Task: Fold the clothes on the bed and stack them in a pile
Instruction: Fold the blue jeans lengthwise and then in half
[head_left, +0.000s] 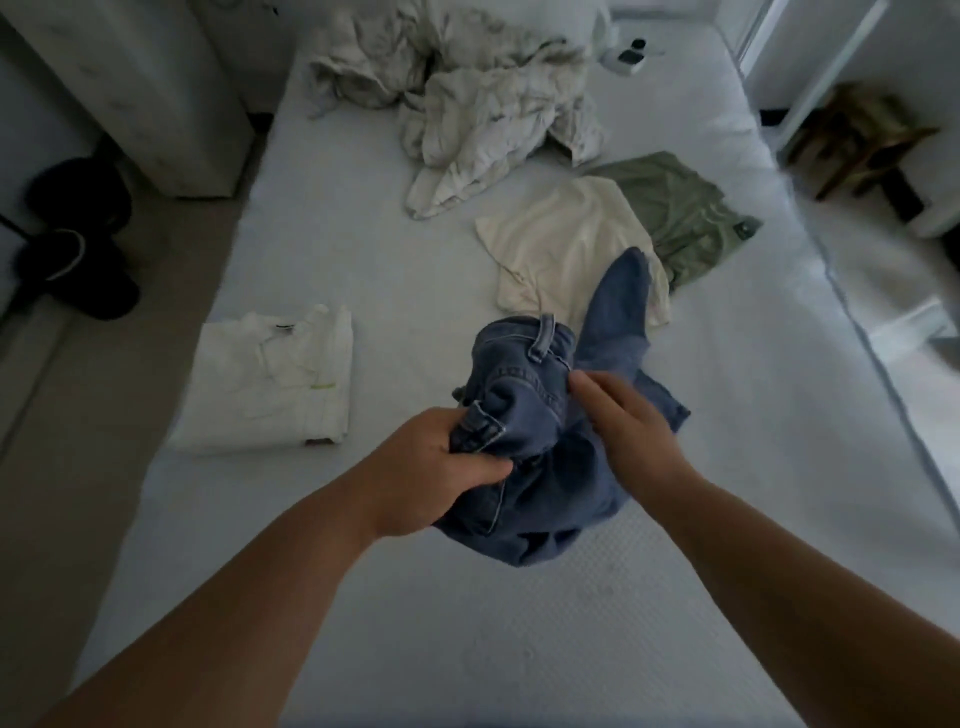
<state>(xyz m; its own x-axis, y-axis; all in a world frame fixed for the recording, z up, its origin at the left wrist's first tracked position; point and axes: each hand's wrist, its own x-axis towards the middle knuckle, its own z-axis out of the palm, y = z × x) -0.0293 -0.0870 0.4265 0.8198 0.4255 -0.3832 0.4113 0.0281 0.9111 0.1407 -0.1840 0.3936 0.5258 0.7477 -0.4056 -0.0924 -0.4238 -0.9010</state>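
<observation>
Blue jeans, bunched up, are held over the near middle of a white bed. The left hand grips the denim near the waistband, fingers curled round a fold. The right hand lies against the jeans with fingers fairly straight; whether it pinches cloth cannot be told. One leg trails back onto a cream top, which overlaps a green garment. A folded white shirt lies to the left. A crumpled pale heap sits at the far end. Dark shoes stand on the floor, left.
</observation>
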